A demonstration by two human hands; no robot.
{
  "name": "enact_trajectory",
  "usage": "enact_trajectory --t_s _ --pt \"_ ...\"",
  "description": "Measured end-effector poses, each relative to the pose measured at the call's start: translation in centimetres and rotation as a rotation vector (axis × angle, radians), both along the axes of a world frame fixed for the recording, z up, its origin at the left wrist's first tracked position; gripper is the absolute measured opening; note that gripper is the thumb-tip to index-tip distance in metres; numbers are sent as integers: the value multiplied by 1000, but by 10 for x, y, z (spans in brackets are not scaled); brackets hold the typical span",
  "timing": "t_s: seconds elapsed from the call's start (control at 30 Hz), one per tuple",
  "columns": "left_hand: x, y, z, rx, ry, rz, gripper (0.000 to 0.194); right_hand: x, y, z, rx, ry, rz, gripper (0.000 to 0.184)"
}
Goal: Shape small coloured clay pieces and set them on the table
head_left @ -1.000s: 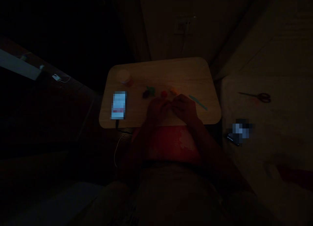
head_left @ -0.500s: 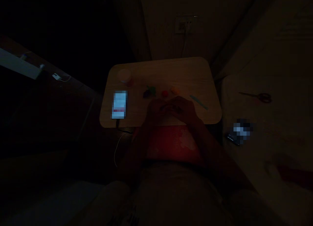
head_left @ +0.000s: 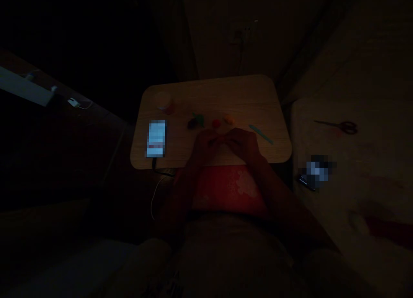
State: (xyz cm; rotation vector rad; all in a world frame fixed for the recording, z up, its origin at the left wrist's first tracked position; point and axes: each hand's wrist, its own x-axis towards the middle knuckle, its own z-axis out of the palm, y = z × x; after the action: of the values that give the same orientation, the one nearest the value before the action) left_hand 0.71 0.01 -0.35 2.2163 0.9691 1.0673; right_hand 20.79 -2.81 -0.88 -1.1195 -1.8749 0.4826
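In dim light, my left hand [head_left: 205, 145] and my right hand [head_left: 242, 143] meet over the near edge of a small wooden table [head_left: 213, 91]. Their fingers are closed and the fingertips come together. Whatever is between them is too dark to make out. Just beyond the fingers lies a small red lump [head_left: 216, 123], with an orange lump [head_left: 229, 119] to its right. Left of these, a green lump [head_left: 199, 119] touches a dark lump [head_left: 192, 124]. A thin teal stick-like tool [head_left: 260, 134] rests to the right of my right hand.
A lit phone [head_left: 156, 139] with a cable lies at the table's left, below a lidded tub [head_left: 164, 102]. On the pale surface to the right are scissors [head_left: 342, 126] and another device [head_left: 316, 173]. Red patterned fabric [head_left: 222, 188] shows under my forearms.
My hands have shifted from overlapping fingers to fingertips meeting in front of the red lump. The lumps and the tool keep their places on the table.
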Motion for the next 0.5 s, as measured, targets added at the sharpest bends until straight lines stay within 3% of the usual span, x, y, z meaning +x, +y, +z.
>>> enact_trajectory --t_s 0.17,0.37,0.5 --pt "1 0 0 0 23 32 44 0 1 1 27 66 2 19" --pt "1 -2 1 2 -53 36 34 -1 3 6 -20 89 -70 30" --pt "1 -3 1 -17 -110 56 30 -2 4 8 5 124 -27 28"
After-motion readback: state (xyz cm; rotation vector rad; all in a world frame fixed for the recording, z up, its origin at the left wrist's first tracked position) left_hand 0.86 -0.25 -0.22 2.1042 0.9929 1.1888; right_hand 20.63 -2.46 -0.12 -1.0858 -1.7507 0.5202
